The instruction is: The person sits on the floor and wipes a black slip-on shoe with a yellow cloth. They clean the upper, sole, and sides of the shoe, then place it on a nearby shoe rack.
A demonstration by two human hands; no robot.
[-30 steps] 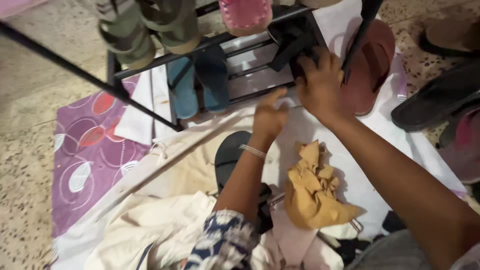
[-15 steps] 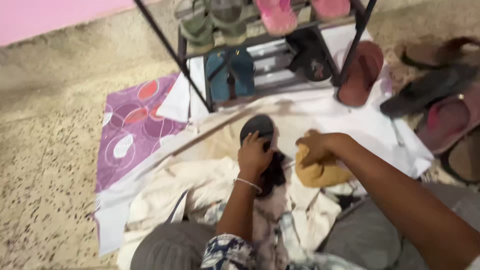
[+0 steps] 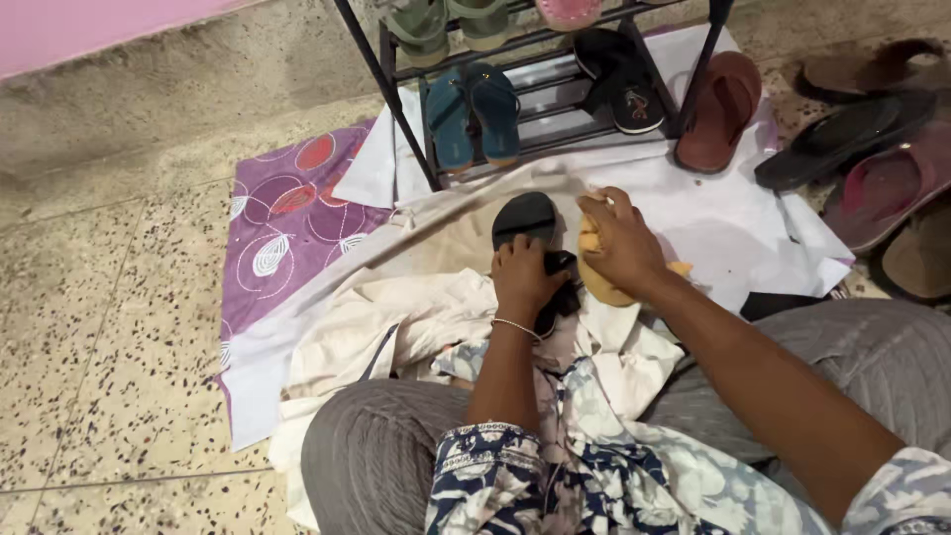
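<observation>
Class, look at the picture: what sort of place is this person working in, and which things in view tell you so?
Probably a home entryway or shoe corner. A black shoe rack holds sandals, more footwear lies on the speckled floor, and the left hand holds a black sandal while the right hand presses a yellow cloth.

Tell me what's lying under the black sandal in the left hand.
Under the black sandal lies rumpled cream cloth on white sheets. The left hand covers its heel end, hiding whatever is beneath.

Speckled floor (image 3: 109, 327): purple cloth (image 3: 282, 223), white sheet (image 3: 733, 228), shoe rack (image 3: 555, 99).
</observation>
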